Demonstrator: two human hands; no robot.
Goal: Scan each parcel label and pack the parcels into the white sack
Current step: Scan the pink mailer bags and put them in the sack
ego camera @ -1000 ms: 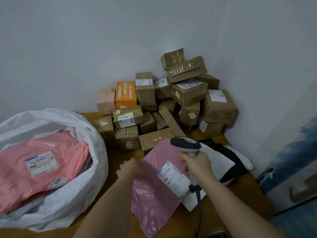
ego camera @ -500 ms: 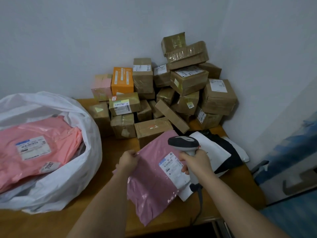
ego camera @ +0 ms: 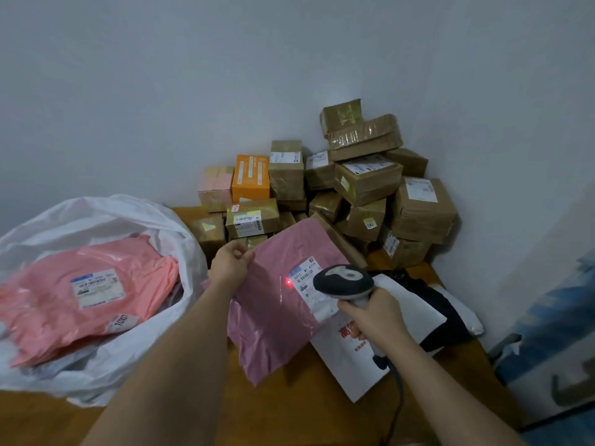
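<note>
My left hand pinches the upper left edge of a mauve-pink mailer bag, lifted and tilted above the table. Its white label faces up, with a red laser dot just left of it. My right hand grips a dark handheld barcode scanner, its head right over the label's right part. The white sack lies open at the left, holding a salmon-pink labelled mailer.
Several taped cardboard boxes plus an orange box are stacked in the wall corner. White and black flat mailers lie on the wooden table under my right hand. The scanner's cable hangs toward the front edge.
My left hand has raised the mauve-pink mailer and tilted it toward me. The scanner now shines a red dot beside the label. The view has dropped slightly.
</note>
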